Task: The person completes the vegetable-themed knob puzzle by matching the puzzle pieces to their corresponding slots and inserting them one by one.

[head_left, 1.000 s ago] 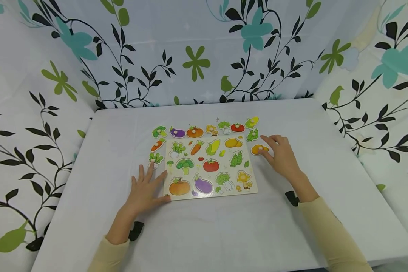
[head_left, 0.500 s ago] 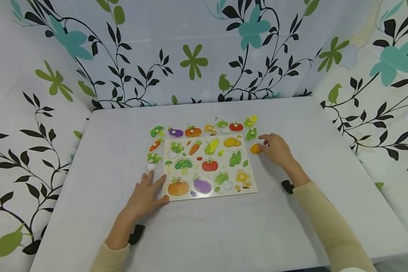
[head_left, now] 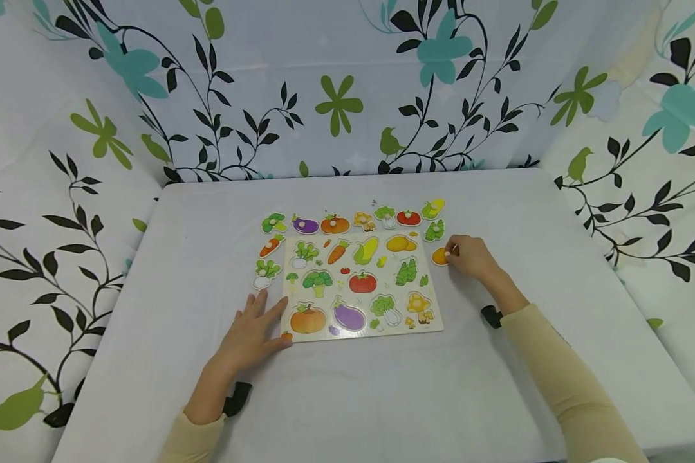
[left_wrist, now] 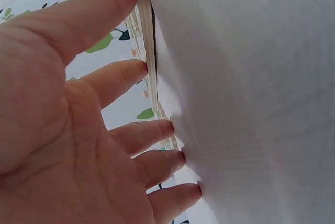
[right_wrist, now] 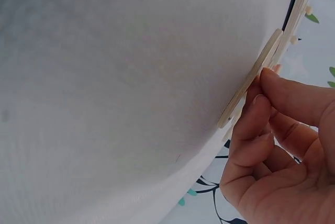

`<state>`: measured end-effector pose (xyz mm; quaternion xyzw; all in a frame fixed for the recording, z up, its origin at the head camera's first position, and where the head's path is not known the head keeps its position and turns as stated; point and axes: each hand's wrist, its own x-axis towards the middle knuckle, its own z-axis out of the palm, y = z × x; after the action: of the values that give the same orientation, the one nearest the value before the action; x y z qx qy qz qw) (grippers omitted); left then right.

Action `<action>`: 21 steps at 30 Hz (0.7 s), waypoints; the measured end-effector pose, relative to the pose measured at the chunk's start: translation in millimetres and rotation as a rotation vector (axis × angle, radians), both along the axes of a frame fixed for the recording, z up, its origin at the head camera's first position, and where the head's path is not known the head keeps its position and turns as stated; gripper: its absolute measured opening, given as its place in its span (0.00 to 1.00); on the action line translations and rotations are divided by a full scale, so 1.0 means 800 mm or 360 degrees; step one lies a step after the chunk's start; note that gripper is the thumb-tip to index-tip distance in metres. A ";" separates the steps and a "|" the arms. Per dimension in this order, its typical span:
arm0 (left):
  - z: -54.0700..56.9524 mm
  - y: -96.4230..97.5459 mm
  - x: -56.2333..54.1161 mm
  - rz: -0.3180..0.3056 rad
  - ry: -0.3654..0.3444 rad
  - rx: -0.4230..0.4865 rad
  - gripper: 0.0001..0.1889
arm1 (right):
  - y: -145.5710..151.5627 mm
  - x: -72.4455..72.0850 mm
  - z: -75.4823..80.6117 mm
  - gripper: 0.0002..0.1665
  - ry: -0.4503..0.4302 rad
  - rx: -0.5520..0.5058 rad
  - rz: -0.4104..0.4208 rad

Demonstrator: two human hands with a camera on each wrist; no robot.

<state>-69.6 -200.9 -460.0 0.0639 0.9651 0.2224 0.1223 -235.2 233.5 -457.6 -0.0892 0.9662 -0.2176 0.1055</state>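
Note:
A wooden vegetable puzzle board point(head_left: 336, 328) lies flat on the table, printed with pictures such as a pumpkin, an eggplant and a tomato. My left hand point(head_left: 250, 334) rests at its lower left corner with fingers spread. The left thumb touches the board's edge, and in the left wrist view the other fingertips reach down to the cloth. Right of the board, my right hand point(head_left: 473, 258) pinches a yellow-orange potato puzzle piece point(head_left: 439, 256) between thumb and forefinger. In the right wrist view this thin wooden piece point(right_wrist: 251, 80) is tilted on edge; the knob is hidden by the fingertips.
Several knobbed puzzle pieces line the board's top and sides, among them a tomato piece point(head_left: 408, 218), a corn piece point(head_left: 433, 208), a pea piece point(head_left: 434, 230) and a radish piece point(head_left: 265, 272). A white cloth covers the table point(head_left: 370, 399). Patterned curtains hang behind and beside it.
My right fingers have closed on the potato piece, after hovering around it with thumb and forefinger apart. My left fingers have drawn back slightly from the radish piece.

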 end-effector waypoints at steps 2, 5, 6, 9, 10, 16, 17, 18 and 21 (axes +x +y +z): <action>0.001 0.001 0.001 -0.0003 0.0005 0.0002 0.42 | 0.001 -0.001 0.000 0.08 -0.0001 -0.0006 0.0001; 0.001 0.001 0.001 -0.0010 0.0017 -0.0006 0.42 | 0.001 -0.001 0.001 0.07 -0.0001 -0.0023 0.0007; 0.001 0.002 0.001 -0.0011 0.0020 -0.0008 0.42 | 0.001 -0.001 0.001 0.08 -0.0004 -0.0032 0.0009; 0.001 0.002 0.000 -0.0016 0.0028 -0.0024 0.42 | 0.001 0.000 0.006 0.08 -0.0015 -0.0047 -0.0007; 0.002 0.003 0.000 -0.0017 0.0031 -0.0027 0.42 | 0.000 0.000 0.009 0.09 -0.0019 -0.0053 -0.0014; 0.003 0.003 0.000 -0.0022 0.0032 -0.0022 0.42 | -0.017 -0.007 0.027 0.09 0.0006 -0.0091 -0.0040; 0.003 0.002 0.000 -0.0021 0.0031 -0.0019 0.42 | -0.021 -0.009 0.028 0.09 0.0021 -0.0094 -0.0030; 0.002 0.002 0.001 -0.0019 0.0033 -0.0017 0.42 | -0.026 -0.011 0.030 0.09 0.0030 -0.0101 -0.0020; 0.000 0.001 0.001 -0.0018 0.0033 -0.0001 0.42 | -0.042 -0.017 0.031 0.08 0.0051 -0.0101 0.0022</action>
<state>-68.5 -199.8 -459.8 0.0716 0.9661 0.2207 0.1135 -248.7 199.6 -432.8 -0.1025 0.9597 -0.2460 0.0887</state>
